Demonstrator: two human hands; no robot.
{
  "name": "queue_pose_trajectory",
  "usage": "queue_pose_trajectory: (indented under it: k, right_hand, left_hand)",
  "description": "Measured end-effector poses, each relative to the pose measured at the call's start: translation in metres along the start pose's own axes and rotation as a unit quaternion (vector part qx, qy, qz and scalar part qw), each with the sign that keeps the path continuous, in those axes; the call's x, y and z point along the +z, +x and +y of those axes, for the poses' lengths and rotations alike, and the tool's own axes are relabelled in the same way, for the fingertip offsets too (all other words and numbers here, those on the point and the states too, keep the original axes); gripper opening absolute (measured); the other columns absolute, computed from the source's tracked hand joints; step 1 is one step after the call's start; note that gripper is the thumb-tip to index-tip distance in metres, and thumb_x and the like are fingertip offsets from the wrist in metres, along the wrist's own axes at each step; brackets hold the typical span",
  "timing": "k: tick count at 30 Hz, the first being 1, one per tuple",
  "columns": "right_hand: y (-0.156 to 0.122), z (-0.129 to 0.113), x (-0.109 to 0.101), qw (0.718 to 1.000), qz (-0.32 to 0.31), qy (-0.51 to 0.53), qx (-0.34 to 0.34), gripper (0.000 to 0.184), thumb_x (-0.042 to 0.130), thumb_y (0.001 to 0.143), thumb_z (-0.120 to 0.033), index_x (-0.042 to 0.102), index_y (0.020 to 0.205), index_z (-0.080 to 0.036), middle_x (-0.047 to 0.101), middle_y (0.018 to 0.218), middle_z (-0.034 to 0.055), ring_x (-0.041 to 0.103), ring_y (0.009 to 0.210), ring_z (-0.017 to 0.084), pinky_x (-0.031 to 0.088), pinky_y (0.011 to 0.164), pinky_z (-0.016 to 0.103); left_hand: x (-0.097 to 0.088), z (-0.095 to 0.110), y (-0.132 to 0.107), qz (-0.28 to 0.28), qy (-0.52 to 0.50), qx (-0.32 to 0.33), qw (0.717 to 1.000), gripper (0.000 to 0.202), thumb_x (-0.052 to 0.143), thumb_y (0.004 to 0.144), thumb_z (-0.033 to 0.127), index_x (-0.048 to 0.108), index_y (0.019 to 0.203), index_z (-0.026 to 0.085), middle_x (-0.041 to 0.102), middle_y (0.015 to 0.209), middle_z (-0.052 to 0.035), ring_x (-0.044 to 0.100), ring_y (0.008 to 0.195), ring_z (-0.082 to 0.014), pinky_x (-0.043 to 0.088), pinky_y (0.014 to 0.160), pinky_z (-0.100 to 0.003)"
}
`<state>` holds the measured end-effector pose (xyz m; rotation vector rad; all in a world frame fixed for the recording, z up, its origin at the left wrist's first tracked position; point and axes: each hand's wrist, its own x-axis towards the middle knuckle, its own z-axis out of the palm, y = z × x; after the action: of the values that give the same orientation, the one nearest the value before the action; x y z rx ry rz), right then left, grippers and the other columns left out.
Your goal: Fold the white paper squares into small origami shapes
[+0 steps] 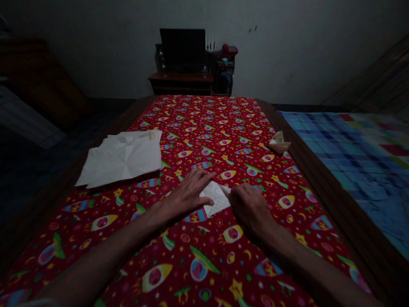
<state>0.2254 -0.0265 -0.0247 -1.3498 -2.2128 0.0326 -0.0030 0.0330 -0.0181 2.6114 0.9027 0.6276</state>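
Note:
A small piece of white folded paper [217,199] lies on the red patterned cloth in front of me. My left hand [191,187] rests on its left side, thumb and fingers spread apart and pressing on the paper. At the opposite side, my right hand [251,204] has its fingers closed on a raised corner of the paper. The right fingertips are partly hidden in shadow. Farther left lies a stack of creased white paper sheets [128,157], apart from both hands.
A folded brownish paper piece [280,143] sits by the right edge of the cloth [204,123]. Beyond the far end stand a dark monitor [182,47] and a brown desk [179,78]. A blue checked sheet [345,157] spreads out at the right.

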Motion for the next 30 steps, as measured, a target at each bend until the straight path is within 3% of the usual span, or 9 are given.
queue_pose_trajectory:
  k: [7, 11, 17, 23, 27, 30]
  right_hand:
    - [-0.002, 0.000, -0.005, 0.995, -0.005, 0.095, 0.044, 0.010, 0.043, 0.090, -0.025, 0.052, 0.086, -0.020, 0.061, 0.077, 0.0035, 0.056, 0.066, 0.015, 0.044, 0.059, 0.026]
    - [-0.002, 0.001, -0.005, 0.995, -0.010, 0.095, 0.012, 0.010, 0.048, 0.088, -0.024, 0.056, 0.091, -0.019, 0.061, 0.082, 0.0056, 0.056, 0.074, 0.018, 0.044, 0.063, 0.028]
    - [-0.006, 0.003, -0.004, 0.996, -0.028, 0.089, -0.008, 0.012, 0.046, 0.088, -0.017, 0.058, 0.085, -0.018, 0.057, 0.079, 0.0056, 0.051, 0.071, 0.016, 0.041, 0.060, 0.026]
    - [-0.011, 0.004, -0.004, 0.995, -0.043, -0.021, -0.087, 0.019, 0.041, 0.091, -0.016, 0.058, 0.083, -0.017, 0.056, 0.083, 0.0074, 0.047, 0.073, 0.018, 0.037, 0.060, 0.029]
    - [-0.012, 0.005, -0.007, 0.989, -0.058, -0.033, -0.134, 0.016, 0.043, 0.090, -0.016, 0.059, 0.091, -0.016, 0.057, 0.089, 0.0090, 0.046, 0.077, 0.019, 0.039, 0.063, 0.030]
    - [-0.011, 0.006, -0.009, 0.985, -0.063, -0.032, -0.158, 0.016, 0.044, 0.090, -0.015, 0.058, 0.096, -0.015, 0.056, 0.092, 0.0099, 0.046, 0.079, 0.019, 0.040, 0.064, 0.031]
  left_hand:
    - [0.001, -0.001, 0.003, -0.002, 0.010, -0.018, 1.000, 0.070, 0.072, 0.069, 0.047, 0.043, 0.127, 0.021, 0.050, 0.113, -0.0075, 0.044, 0.107, -0.0250, 0.041, 0.092, -0.042]
    - [-0.002, -0.002, 0.004, 0.014, -0.001, -0.026, 1.000, 0.047, 0.070, 0.073, 0.043, 0.052, 0.109, 0.018, 0.057, 0.103, -0.0060, 0.050, 0.098, -0.0226, 0.041, 0.087, -0.038]
    - [-0.002, -0.008, 0.005, 0.049, -0.081, -0.041, 0.995, 0.006, 0.063, 0.080, 0.020, 0.058, 0.079, 0.016, 0.058, 0.078, 0.0001, 0.054, 0.078, -0.0143, 0.044, 0.072, -0.027]
    - [-0.007, -0.008, -0.001, 0.075, -0.064, -0.022, 0.995, 0.012, 0.052, 0.081, 0.006, 0.058, 0.077, 0.016, 0.057, 0.079, -0.0012, 0.054, 0.081, -0.0143, 0.045, 0.072, -0.026]
    - [-0.018, -0.005, -0.007, 0.029, 0.042, 0.046, 0.998, 0.015, 0.045, 0.090, 0.014, 0.057, 0.081, 0.014, 0.057, 0.085, -0.0058, 0.052, 0.088, -0.0173, 0.046, 0.077, -0.030]
    - [-0.023, -0.004, -0.009, -0.017, 0.141, 0.109, 0.984, 0.020, 0.041, 0.093, 0.016, 0.059, 0.085, 0.013, 0.060, 0.090, -0.0083, 0.052, 0.092, -0.0199, 0.046, 0.083, -0.035]
